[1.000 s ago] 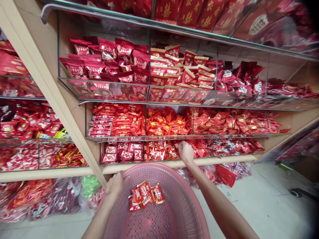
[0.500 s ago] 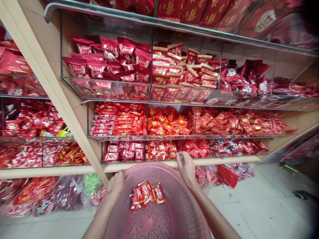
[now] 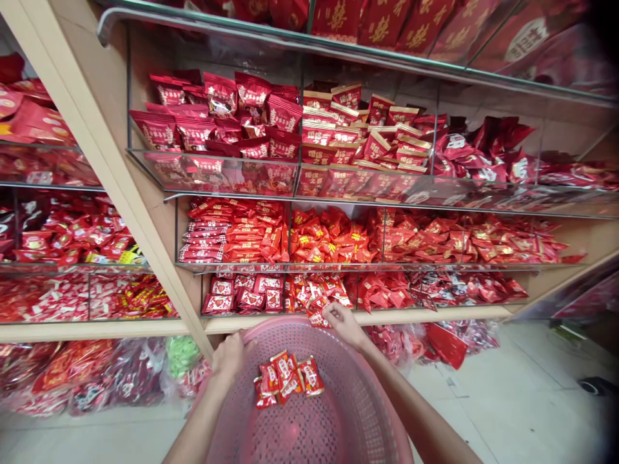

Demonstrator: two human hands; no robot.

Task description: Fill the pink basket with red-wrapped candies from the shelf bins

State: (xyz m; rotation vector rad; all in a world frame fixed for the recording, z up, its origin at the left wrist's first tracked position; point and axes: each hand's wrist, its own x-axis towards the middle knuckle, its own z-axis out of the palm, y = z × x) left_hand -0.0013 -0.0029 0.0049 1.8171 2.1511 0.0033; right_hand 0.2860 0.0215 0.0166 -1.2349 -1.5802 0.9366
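Note:
My left hand [image 3: 231, 353] grips the far rim of a pink perforated basket [image 3: 348, 412] held in front of me. Several small red sweet packets [image 3: 287, 379] lie in the basket. My right hand [image 3: 344, 323] is above the basket's far edge, fingers pinched on a small red packet [image 3: 319, 317] at the front of the lowest shelf bin [image 3: 316, 293]. That bin holds several red and white wrapped sweets.
Clear-fronted shelves [image 3: 338, 193] packed with red sweet packets rise ahead in three tiers. A slanted wooden upright [image 3: 120, 187] divides them from more shelves on the left. Plastic bags of goods [image 3: 97, 374] lie on the pale floor [image 3: 507, 399] under the shelves.
My right hand drew back out of the bottom bin, moved left and came toward the basket with a red packet in its fingers. My left hand stayed on the rim.

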